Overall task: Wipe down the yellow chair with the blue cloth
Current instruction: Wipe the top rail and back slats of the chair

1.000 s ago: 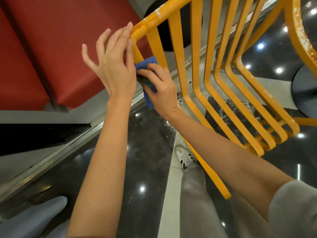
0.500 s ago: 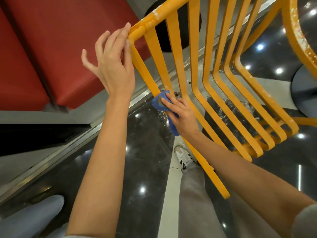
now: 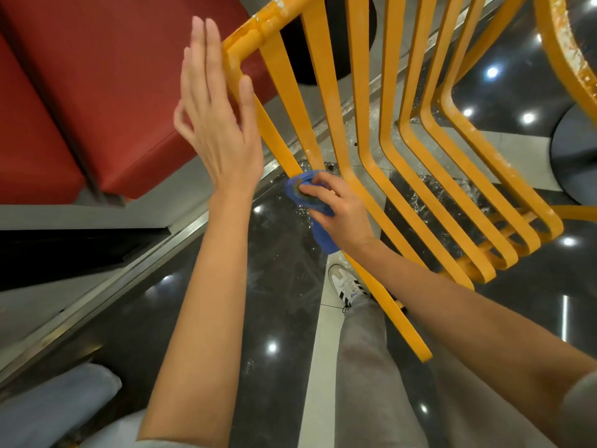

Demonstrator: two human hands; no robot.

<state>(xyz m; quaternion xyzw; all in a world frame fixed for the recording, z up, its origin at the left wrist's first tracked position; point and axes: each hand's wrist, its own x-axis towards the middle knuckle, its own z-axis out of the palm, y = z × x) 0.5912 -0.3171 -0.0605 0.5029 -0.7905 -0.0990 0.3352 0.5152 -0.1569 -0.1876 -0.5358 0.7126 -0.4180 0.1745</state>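
Head view: blue cloth point(image 3: 318, 205) half-hidden under right hand point(image 3: 339, 211).

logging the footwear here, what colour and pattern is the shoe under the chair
The shoe is white with black stripes on its side, seen in the head view.

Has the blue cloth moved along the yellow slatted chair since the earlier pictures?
Yes. The blue cloth, gripped by the right hand, has slid down the yellow slatted chair's outer slat, away from the top rail.

yellow chair point(image 3: 400, 163) cut off at top, blue cloth point(image 3: 321, 236) partly hidden under fingers point(image 3: 315, 189)
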